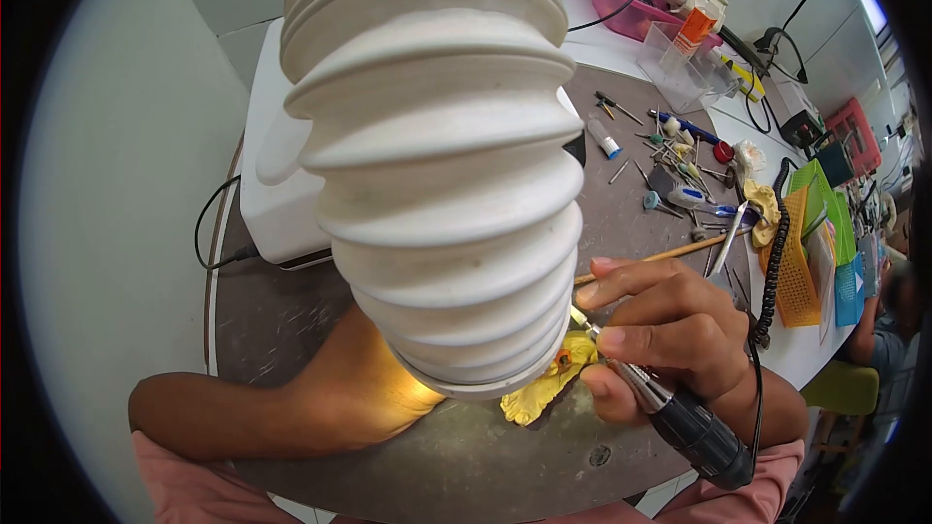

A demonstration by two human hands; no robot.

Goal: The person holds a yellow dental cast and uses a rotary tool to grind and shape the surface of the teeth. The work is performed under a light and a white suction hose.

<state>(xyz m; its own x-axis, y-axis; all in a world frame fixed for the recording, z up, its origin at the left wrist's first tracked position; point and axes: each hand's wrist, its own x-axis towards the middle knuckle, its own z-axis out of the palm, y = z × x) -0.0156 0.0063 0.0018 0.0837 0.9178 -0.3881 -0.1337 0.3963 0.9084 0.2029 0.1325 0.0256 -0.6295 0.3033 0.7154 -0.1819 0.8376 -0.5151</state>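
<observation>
My right hand (675, 330) is closed around a rotary handpiece (704, 437) with a black rear grip, a metal front and a thin cord. Its tip points left, toward the end of a white ribbed hose (451, 184). A yellow plaster-like piece (532, 400), with a small reddish-brown spot, shows just below the tip; part of it is behind the hose. Whether the tip touches anything is hidden. My left forearm (311, 408) reaches in under the hose, its wrist lit by warm light. The hose covers my left hand and its fingers.
A white machine (286, 184) stands behind the hose. Scattered burs and small tools (684, 160) lie at the right, near a wooden stick (689, 248). Further back are a pink basket (631, 10) and a clear box (680, 68). Orange baskets (796, 262) and another person (888, 320) are at far right.
</observation>
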